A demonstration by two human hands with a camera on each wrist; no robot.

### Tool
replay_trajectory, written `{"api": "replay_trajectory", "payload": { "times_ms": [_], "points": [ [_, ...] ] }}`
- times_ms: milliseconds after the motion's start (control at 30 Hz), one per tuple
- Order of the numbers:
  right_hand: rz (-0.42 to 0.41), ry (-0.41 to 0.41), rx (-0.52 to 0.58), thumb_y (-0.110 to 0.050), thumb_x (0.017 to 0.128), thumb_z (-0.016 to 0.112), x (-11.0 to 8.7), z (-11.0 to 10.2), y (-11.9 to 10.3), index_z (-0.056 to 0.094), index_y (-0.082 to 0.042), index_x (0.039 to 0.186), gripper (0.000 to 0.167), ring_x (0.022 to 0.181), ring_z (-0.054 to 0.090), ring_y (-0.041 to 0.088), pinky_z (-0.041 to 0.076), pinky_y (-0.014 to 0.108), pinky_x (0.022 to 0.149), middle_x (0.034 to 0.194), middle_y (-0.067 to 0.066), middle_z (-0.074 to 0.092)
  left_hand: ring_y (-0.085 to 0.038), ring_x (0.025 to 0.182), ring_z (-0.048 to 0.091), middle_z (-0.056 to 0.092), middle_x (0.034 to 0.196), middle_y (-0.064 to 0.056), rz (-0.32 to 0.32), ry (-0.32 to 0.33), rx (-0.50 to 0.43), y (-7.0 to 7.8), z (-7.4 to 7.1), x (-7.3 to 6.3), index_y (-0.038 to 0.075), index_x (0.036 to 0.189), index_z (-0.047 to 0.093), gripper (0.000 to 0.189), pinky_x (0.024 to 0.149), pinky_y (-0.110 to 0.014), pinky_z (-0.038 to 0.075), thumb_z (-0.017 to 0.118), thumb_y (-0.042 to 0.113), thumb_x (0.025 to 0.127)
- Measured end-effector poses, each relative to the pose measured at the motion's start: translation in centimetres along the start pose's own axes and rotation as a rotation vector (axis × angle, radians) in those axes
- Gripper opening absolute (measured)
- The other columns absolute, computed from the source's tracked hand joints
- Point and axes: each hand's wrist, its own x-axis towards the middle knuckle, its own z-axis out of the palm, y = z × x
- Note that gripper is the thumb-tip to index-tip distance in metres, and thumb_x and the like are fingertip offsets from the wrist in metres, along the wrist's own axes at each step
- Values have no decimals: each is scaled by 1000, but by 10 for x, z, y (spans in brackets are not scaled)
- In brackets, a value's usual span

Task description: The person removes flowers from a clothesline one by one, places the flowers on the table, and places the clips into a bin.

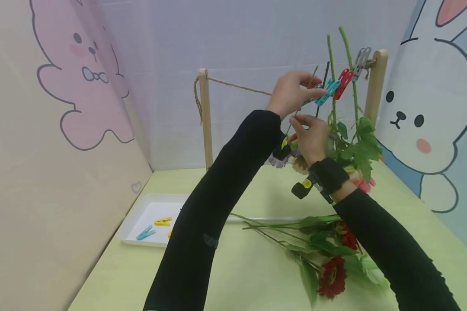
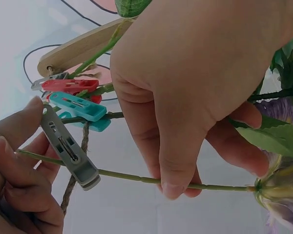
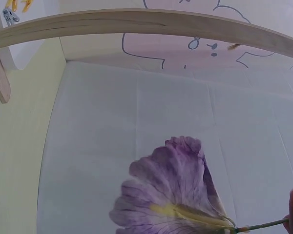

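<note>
My left hand [image 1: 295, 93] is up at the twine [image 1: 239, 87], its thumb and fingers around the end of a grey clothespin [image 2: 68, 148]. The clothespin lies across the twine and a thin green stem; whether it bites on both, I cannot tell. Just below, my right hand [image 1: 311, 134] pinches that stem between thumb and fingertips. The stem belongs to a purple flower [image 3: 171, 190], which hangs head down. Beside the left hand, a teal clothespin [image 1: 327, 92] and a red clothespin [image 1: 343, 84] hold other stems on the twine.
Wooden posts [image 1: 206, 121] carry the twine, with another grey clothespin [image 1: 361, 64] near the right post. A white tray [image 1: 140, 218] with yellow and teal clothespins stands left. Red flowers [image 1: 332, 276] with long stems lie on the table below my arms.
</note>
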Motion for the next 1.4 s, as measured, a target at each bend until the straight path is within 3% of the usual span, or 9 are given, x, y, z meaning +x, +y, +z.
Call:
{"api": "replay_trajectory", "payload": {
  "times_ms": [300,433,533,667,767,900,1033,1233,1400],
  "points": [
    [-62,-12,-28,-22,90,59,-3,-6,2,67,0,108,30,38,46,-10,45,12,62,103,19,67,-14,113,52,60,116,-2,-23,55,81,2,5,8,13,117,62,32,94,-22,40,58,28,89],
    [-109,-17,-18,-21,89,60,-5,-7,1,68,0,105,28,38,46,-10,42,10,61,98,20,68,-3,109,51,61,108,12,47,122,11,-76,36,107,31,107,65,41,97,-44,39,62,56,75],
    [-131,-18,-18,-21,89,60,-5,-8,0,69,0,104,27,39,45,-11,37,10,51,95,21,69,7,109,47,57,112,22,49,137,-93,-131,54,178,41,106,62,47,96,-39,41,63,64,64],
    [-149,-16,-48,-21,88,61,-5,-8,-3,70,-2,104,26,41,47,-9,28,14,39,94,19,70,9,105,49,57,114,24,-15,174,-262,-135,47,182,40,108,62,49,88,-22,44,65,61,64],
    [-181,-14,-91,-19,87,63,-6,-7,-6,71,-2,101,24,57,60,2,31,11,46,94,16,70,5,94,52,60,106,21,-2,237,-375,-107,30,139,37,103,66,42,77,-25,47,66,58,66],
    [-226,-34,-105,-14,85,65,-9,-5,-9,71,1,99,21,82,66,26,36,9,59,95,17,70,-4,81,52,64,105,10,-55,332,-487,-38,0,55,23,103,69,27,60,-24,45,67,37,80],
    [-231,-89,-93,-7,85,63,-15,-3,-12,69,4,100,20,69,67,29,39,8,55,93,21,69,-1,79,47,63,111,1,-70,385,-571,0,-18,11,9,110,66,26,51,-18,37,61,21,88],
    [-279,-174,-144,-1,86,58,-29,1,-18,69,2,103,20,38,49,3,32,16,38,88,20,70,0,78,51,64,112,-4,68,403,-660,1,-45,-12,2,111,64,26,48,-18,33,60,13,89],
    [-515,-212,-291,-8,84,65,-47,-9,-22,71,0,98,17,46,50,12,34,23,47,81,15,70,-5,56,40,62,116,-5,201,395,-576,-23,-71,-40,4,117,61,29,44,-21,30,60,12,89]
  ]
}}
